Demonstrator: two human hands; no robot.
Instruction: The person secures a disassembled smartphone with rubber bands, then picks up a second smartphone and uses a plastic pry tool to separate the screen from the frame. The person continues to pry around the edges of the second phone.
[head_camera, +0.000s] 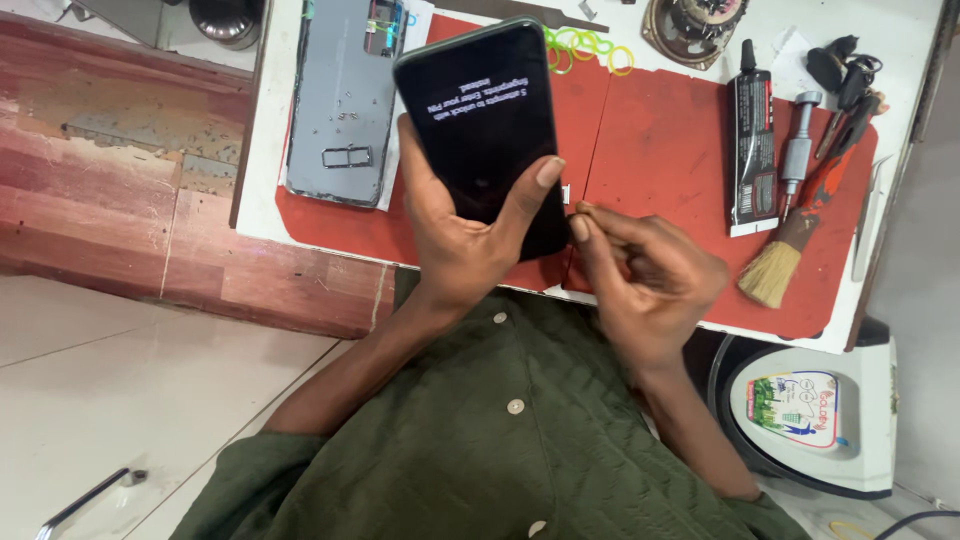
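My left hand (455, 235) grips a black smartphone (485, 120) from below, with the thumb laid along its right edge. The lit screen faces up and shows a few lines of white text that appear upside down. My right hand (640, 275) is just right of the phone's lower corner. Its thumb and forefinger are pinched together against the phone's side, and I can make out nothing between them. Both hands are over a red work mat (660, 140) on a white bench. My green buttoned shirt fills the bottom of the view.
On the mat's left lies a grey phone back panel (345, 90) with a small metal tray on it. A black glue tube (752, 150), a metal screwdriver (798, 150), a red-handled brush (795, 245) and tweezers (866, 225) lie to the right. Green and yellow rubber bands (590, 45) are behind.
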